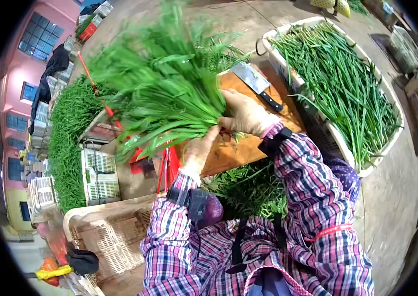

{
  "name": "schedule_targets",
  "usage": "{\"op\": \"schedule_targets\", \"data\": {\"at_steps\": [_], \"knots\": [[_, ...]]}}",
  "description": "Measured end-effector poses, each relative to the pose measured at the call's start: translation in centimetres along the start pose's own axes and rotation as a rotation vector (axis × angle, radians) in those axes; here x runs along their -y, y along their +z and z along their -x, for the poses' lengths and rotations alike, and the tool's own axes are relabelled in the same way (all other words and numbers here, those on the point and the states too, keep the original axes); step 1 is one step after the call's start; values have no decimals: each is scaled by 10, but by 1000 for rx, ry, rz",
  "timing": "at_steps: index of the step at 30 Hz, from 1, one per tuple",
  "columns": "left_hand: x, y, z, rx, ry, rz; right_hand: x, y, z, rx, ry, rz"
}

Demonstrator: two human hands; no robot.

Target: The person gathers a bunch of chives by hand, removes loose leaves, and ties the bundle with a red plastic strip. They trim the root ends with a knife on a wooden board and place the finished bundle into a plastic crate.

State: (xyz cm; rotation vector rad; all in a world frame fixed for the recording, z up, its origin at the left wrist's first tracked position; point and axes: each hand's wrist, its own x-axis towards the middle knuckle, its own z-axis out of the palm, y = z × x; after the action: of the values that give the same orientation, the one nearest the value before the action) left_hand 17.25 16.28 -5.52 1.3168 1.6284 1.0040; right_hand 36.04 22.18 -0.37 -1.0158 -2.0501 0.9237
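A large bunch of leafy greens, its leaf tips blurred, fans out to the upper left above a wooden board. My right hand is wrapped round the stem end from the right. My left hand grips the lower left side of the same bunch, its fingers partly hidden under the leaves. A cleaver with a black handle lies on the board beyond my right hand. Red strips hang by the board's left edge, near my left wrist.
On the right stands a white crate full of long green stalks. An empty beige crate is at the lower left. More greens and a white crate stand at the left. Cut leaves lie below the board.
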Motion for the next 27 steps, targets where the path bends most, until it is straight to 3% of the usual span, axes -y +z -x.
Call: {"op": "schedule_targets", "data": {"at_steps": [1,3,5,6,7,10,11,13,16,17,19,23,27], "knots": [[-7,-3,10,21,38,158,8,3,-5,-34,-71,30],[13,-3,17,59,21,568,29,2,-4,54,-24,112],[31,-9,33,111,-143,688,26,6,-4,89,-105,-55],[30,-18,47,174,-308,668,24,6,0,26,-59,-168],[27,-27,60,230,-471,646,12,6,3,-149,-148,-174],[7,-55,83,577,-624,271,-44,-6,14,-354,40,-144],[-8,-59,85,646,-597,276,-71,-6,21,-421,137,-67],[-30,-64,74,582,-426,175,-87,-21,37,-376,385,212],[-39,-47,37,225,83,-121,-109,-17,43,-271,502,438],[-32,-42,19,226,75,-132,-114,-14,44,-247,523,464],[-18,-36,-12,248,500,-1142,-126,-5,42,-287,508,533],[-8,-1,-26,566,293,-1450,-139,-3,34,-191,559,629],[-8,17,-39,529,250,-1471,-142,-15,19,-112,556,613]]}}
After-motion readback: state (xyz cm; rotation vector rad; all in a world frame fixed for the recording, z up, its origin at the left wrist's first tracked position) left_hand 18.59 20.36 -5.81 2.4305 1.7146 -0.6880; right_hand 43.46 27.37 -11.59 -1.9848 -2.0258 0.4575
